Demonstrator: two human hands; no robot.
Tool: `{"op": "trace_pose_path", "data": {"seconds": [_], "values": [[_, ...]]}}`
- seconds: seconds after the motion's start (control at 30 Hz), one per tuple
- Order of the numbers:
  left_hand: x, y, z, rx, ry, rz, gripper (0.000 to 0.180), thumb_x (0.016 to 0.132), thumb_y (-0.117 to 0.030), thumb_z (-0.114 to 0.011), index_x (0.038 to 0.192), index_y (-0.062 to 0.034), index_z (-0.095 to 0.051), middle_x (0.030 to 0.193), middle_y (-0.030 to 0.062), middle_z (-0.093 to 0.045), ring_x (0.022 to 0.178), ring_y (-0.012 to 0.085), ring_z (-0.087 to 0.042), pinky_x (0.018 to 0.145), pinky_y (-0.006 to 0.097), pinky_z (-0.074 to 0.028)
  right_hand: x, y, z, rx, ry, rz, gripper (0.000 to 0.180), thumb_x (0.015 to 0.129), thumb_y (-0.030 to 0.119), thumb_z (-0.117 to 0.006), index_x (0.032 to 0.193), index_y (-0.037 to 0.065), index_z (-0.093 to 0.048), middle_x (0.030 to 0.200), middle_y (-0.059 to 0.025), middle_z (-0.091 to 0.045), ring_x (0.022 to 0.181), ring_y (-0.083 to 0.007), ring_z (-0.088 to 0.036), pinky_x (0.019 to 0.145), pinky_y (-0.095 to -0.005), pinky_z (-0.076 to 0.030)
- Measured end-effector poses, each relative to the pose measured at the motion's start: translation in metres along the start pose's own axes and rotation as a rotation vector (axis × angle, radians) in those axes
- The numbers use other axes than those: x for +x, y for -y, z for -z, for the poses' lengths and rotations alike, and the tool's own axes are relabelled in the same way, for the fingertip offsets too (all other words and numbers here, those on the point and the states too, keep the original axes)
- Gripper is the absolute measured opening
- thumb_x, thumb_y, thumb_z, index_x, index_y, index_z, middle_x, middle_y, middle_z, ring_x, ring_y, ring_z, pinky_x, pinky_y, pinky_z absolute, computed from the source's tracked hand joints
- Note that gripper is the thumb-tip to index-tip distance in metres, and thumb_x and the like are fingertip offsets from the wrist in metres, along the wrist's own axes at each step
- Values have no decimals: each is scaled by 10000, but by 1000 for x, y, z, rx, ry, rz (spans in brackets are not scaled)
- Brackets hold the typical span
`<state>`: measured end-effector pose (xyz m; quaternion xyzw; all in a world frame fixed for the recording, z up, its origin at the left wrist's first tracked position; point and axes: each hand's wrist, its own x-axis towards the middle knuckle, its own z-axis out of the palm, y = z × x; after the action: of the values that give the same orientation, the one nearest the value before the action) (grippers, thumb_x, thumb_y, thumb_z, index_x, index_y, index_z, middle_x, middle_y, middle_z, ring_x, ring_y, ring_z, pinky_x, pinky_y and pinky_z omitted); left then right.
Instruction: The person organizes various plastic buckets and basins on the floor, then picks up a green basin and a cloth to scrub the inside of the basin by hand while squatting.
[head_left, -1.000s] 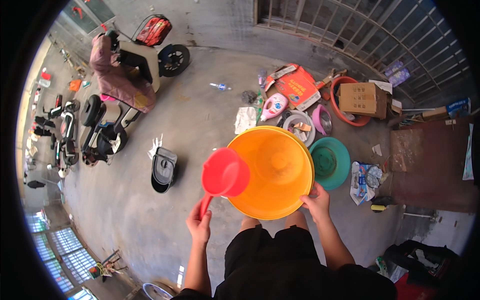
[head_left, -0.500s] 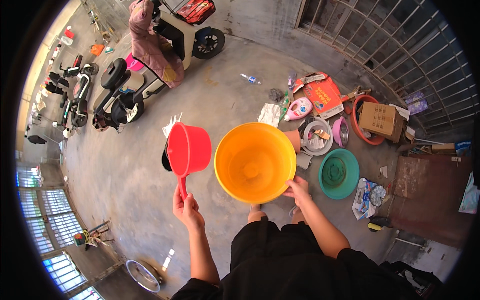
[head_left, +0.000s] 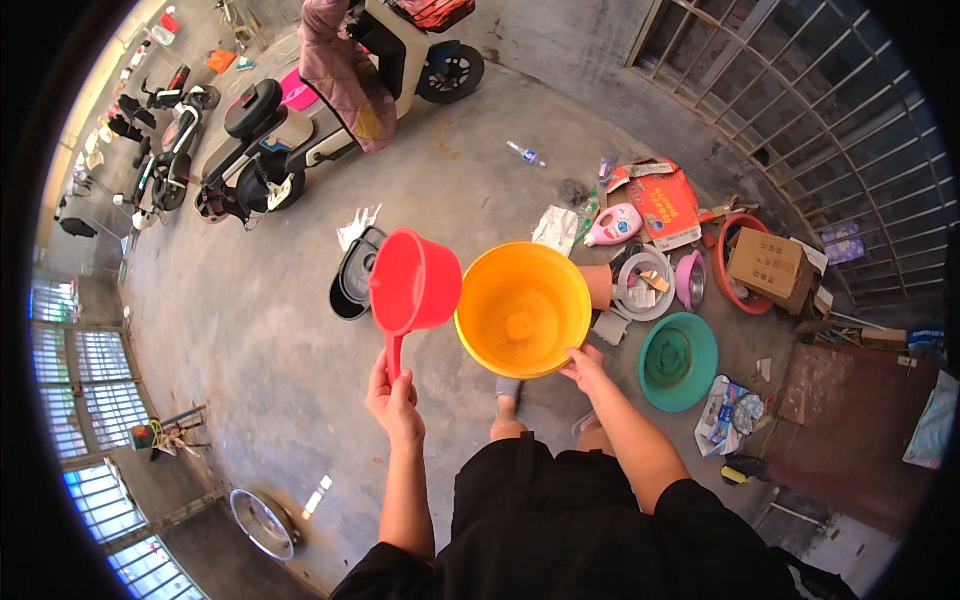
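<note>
My left hand [head_left: 396, 402] is closed around the handle of a red plastic dipper [head_left: 420, 283], its cup upright and its mouth tilted toward the left. My right hand [head_left: 583, 368] pinches the near right rim of a yellow plastic basin [head_left: 522, 310]. The basin's inside faces me and holds nothing that I can see. Dipper and basin are side by side, nearly touching in the view, both held above the concrete floor. Behind the dipper, partly hidden by it, a black container [head_left: 355, 275] stands on the floor.
A green basin [head_left: 678, 362], a pink detergent bottle [head_left: 614, 225], a red-orange carton [head_left: 664, 203] and a brown cardboard box [head_left: 768, 262] in an orange tub lie to the right. A parked scooter [head_left: 330, 120] stands at far left. A metal basin [head_left: 262, 524] is at lower left.
The dipper has moved right, closer to the basin. The basin sits slightly farther right and looks smaller. More of the black container shows, and the whole view has shifted a little.
</note>
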<state>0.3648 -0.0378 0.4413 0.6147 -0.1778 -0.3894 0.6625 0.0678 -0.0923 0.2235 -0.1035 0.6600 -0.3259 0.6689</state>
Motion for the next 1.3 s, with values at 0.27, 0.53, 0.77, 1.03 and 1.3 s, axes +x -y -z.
{"op": "trace_pose_path", "data": {"seconds": [0.27,0.53,0.77,1.03,1.3], "values": [[5,48,17,69,-50,126,357,763,0,-524,1120,-17,-507,618,-45,-437,406,20,-331,364,168,-227,13,-36,-4,-196,-240,-181,414,804,47,-532,1184,17,-370,980,-170,-549,801,-288,-606,750,-429,-507],[27,163,48,-38,-295,416,197,881,-237,-470,759,-101,-395,505,-16,-382,325,84,-309,290,233,-241,33,-48,-12,-244,-150,-411,582,838,217,-528,1289,0,-231,1217,-273,-360,1037,-412,-471,822,-507,-457],[45,244,43,-25,-334,578,287,896,-352,-440,887,-68,-404,670,89,-564,482,174,-552,391,244,-423,73,-80,-14,-148,-133,-535,604,872,265,-496,1332,60,-164,1312,-270,-261,1112,-456,-402,885,-535,-402],[52,309,24,-196,-285,771,361,909,-389,-386,1013,-44,-408,926,134,-592,754,210,-606,588,288,-463,127,-101,23,191,-163,-486,312,839,82,-481,1145,39,-439,1157,-191,-499,1109,-352,-456,920,-544,-378],[46,360,35,-448,-158,880,431,910,-419,-361,1155,-67,-408,1231,94,-464,1069,239,-476,797,359,-396,74,-89,18,190,56,-354,322,770,-32,-460,1091,-20,-448,1110,-185,-524,1065,-346,-496,921,-518,-400]]}}
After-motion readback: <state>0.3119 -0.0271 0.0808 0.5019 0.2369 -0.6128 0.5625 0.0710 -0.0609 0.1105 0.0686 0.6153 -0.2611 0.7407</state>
